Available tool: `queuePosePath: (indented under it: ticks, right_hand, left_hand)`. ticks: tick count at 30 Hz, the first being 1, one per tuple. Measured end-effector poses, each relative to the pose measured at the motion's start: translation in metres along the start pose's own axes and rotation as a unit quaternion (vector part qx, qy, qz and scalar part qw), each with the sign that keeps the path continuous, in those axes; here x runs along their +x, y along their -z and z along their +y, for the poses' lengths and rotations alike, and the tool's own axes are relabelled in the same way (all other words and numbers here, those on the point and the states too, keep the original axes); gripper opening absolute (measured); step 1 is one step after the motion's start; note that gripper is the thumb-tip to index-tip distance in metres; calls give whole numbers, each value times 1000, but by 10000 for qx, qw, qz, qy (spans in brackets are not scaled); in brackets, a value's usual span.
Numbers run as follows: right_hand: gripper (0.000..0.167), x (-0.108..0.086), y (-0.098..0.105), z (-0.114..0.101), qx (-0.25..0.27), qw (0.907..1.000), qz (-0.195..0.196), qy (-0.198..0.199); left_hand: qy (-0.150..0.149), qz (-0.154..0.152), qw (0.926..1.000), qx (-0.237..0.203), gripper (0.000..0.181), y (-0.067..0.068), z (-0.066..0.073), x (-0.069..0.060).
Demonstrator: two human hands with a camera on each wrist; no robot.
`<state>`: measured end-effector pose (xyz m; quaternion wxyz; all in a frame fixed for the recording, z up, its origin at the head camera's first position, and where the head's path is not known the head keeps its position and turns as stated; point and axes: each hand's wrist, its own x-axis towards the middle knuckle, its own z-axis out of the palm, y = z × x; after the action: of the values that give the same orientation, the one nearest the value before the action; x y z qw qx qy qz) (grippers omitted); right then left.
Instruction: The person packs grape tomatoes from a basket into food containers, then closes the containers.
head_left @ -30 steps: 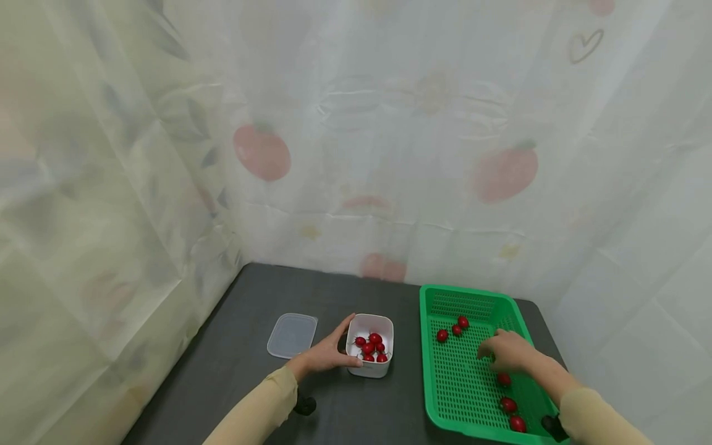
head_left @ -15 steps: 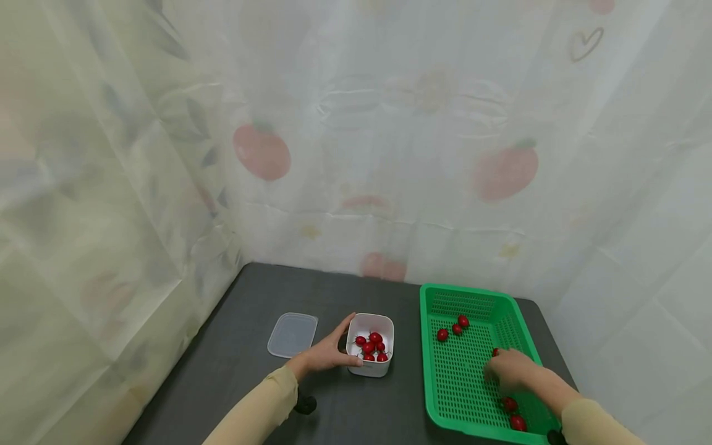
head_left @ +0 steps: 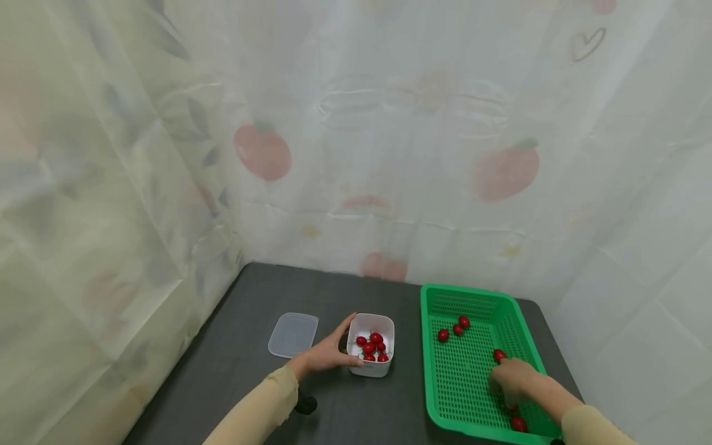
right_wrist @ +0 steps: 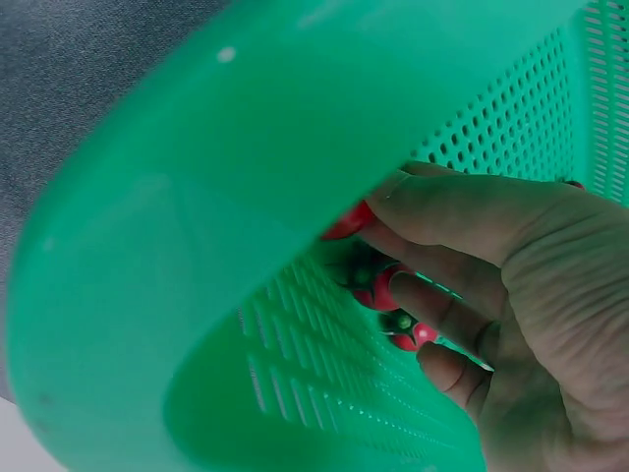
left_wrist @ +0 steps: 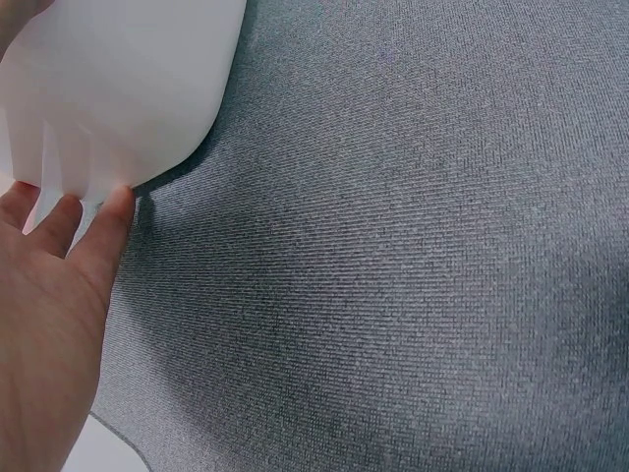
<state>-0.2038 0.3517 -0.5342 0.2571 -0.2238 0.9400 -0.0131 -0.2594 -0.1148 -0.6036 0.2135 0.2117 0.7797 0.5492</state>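
In the head view, my left hand [head_left: 328, 354] holds the white container [head_left: 374, 371] by its left side, with thumb in front and fingers behind. Several small red tomatoes [head_left: 369, 348] lie inside it. The left wrist view shows fingertips [left_wrist: 118, 202] against the container's wall [left_wrist: 147, 88]. My right hand [head_left: 514, 381] reaches down into the green basket [head_left: 425, 371], at its right side. In the right wrist view, its bent fingers [right_wrist: 432, 300] are at several tomatoes [right_wrist: 381, 287]; a grip on any of them cannot be made out, as the basket's rim partly hides the one by the thumb.
A translucent lid [head_left: 292, 335] lies on the dark table [head_left: 356, 414], left of the container. Three tomatoes [head_left: 458, 329] rest in the basket's far left part, and another [head_left: 499, 355] lies just beyond my right hand. Patterned curtains hang behind and beside the table.
My right hand has moved toward the near right part of the basket, and a tomato now shows on the basket floor just beyond it. The left hand and container have stayed in place.
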Motion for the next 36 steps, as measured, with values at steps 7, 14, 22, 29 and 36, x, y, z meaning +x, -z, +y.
queuePosePath:
  ticks: [7, 14, 22, 29, 36]
  right_hand:
    - [48, -4, -5, 0, 54, 9998, -23, 173]
    - [57, -5, -7, -1, -24, 9996, -62, 280]
    - [54, -6, -7, 0, -185, 9993, -59, 313]
    - [52, -5, -9, 1, -116, 9996, -106, 224]
    - [51, -3, -9, 1, -113, 9997, -99, 194]
  left_hand:
    - [-2, 18, 10000, -2, 117, 0, -1, 0]
    - [-30, 33, 10000, 40, 117, 0, -2, 1]
    - [-77, 11, 10000, 21, 115, 0, 1, -1]
    - [-147, 36, 9995, 262, 115, -2, 3, -2]
    - [-209, 48, 9996, 182, 113, -2, 2, -2]
